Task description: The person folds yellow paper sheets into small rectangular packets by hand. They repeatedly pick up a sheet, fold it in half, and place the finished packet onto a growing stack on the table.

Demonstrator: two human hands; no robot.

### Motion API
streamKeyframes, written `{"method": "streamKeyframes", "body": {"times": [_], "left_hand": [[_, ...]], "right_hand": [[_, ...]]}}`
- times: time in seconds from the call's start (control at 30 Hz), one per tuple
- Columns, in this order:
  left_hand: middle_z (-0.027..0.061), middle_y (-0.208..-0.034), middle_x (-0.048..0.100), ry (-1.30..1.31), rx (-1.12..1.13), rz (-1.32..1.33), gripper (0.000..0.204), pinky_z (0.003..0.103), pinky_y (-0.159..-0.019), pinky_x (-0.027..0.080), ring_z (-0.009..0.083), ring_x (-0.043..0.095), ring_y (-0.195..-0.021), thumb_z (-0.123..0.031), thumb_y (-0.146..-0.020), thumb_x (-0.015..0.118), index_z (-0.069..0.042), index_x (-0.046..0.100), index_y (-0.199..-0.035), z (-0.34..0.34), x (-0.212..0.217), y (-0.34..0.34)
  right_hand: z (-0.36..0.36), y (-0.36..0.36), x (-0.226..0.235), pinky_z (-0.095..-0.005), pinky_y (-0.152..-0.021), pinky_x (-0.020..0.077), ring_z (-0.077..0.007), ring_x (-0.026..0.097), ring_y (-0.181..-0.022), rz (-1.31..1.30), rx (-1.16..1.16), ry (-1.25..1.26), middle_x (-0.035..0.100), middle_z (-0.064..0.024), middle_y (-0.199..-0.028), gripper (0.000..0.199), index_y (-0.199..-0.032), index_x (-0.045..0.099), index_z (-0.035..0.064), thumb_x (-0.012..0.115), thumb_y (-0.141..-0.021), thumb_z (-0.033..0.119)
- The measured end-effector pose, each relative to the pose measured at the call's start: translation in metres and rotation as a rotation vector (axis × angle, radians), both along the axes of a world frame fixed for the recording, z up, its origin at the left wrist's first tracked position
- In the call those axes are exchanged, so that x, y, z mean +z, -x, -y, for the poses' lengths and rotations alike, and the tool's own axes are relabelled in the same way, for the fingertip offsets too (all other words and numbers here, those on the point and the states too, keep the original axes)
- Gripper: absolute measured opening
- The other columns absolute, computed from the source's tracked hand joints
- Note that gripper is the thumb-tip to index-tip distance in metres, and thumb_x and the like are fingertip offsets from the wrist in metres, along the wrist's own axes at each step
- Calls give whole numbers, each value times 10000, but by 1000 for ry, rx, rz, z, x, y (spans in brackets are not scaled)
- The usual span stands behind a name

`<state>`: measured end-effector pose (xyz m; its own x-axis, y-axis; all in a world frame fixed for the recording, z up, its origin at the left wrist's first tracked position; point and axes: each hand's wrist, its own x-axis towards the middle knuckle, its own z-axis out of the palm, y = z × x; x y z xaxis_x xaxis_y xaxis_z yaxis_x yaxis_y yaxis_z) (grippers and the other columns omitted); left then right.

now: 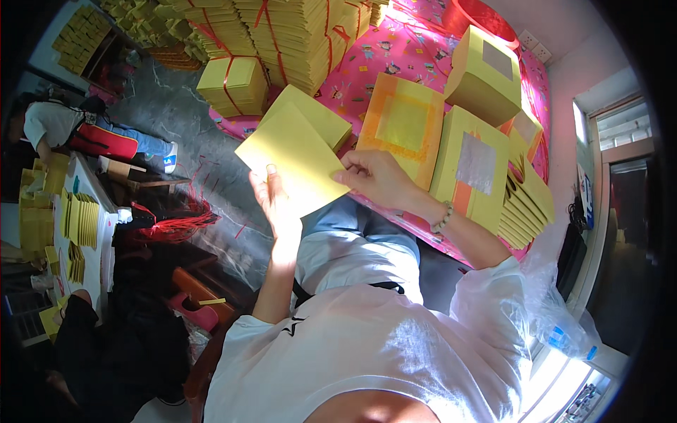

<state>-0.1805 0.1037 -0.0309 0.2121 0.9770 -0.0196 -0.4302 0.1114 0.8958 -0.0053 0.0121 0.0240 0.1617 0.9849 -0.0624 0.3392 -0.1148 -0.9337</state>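
Tilted in front of me is a square of yellow paper (303, 166), perhaps more than one layer. My left hand (276, 204) grips its lower left edge, thumb on top and fingers beneath. At the right corner my right hand (377, 176) has its fingers curled in a pinch against the paper edge. Just beyond lies a stack of the same yellow paper (321, 123), partly covered by the held sheet. Right of that rests an orange-bordered stack (374, 116) with a yellow square in its middle.
A pink patterned cloth (370, 53) covers the table. Thick yellow stacks with silvery squares (476, 163) stand at right, near fanned bundles (525, 204). Red-tied yellow bundles (229, 84) and a red basin (479, 17) are farther back. Two other people work around a table (102, 233) at left.
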Motion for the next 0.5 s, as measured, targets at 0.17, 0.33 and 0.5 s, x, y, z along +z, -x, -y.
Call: {"method": "streamKeyframes", "body": {"times": [0.17,0.33,0.5], "left_hand": [[87,-1106,617,9,-200,-103,311,284,-758,532,142,627,-932,-190,-971,546,-29,497,-1233,-47,6,0],[100,-974,665,14,-264,-208,296,294,-582,588,166,681,-760,-165,-946,578,-19,523,-1198,-78,-1,-16],[97,-887,678,53,-266,-336,296,281,-557,586,163,682,-718,-159,-935,586,-8,533,-1185,-94,-30,-25]], "right_hand": [[-46,-34,-9,-223,-517,426,-42,518,-570,13,-44,-11,583,9,-651,238,-883,636,0,670,-884,236],[-92,-65,-20,-325,-649,507,-183,651,-715,271,-87,75,680,-105,-794,316,-892,681,15,692,-810,320],[-99,-66,-39,-360,-634,503,-205,650,-694,530,-123,18,664,-79,-750,271,-913,628,41,673,-829,294]]}}
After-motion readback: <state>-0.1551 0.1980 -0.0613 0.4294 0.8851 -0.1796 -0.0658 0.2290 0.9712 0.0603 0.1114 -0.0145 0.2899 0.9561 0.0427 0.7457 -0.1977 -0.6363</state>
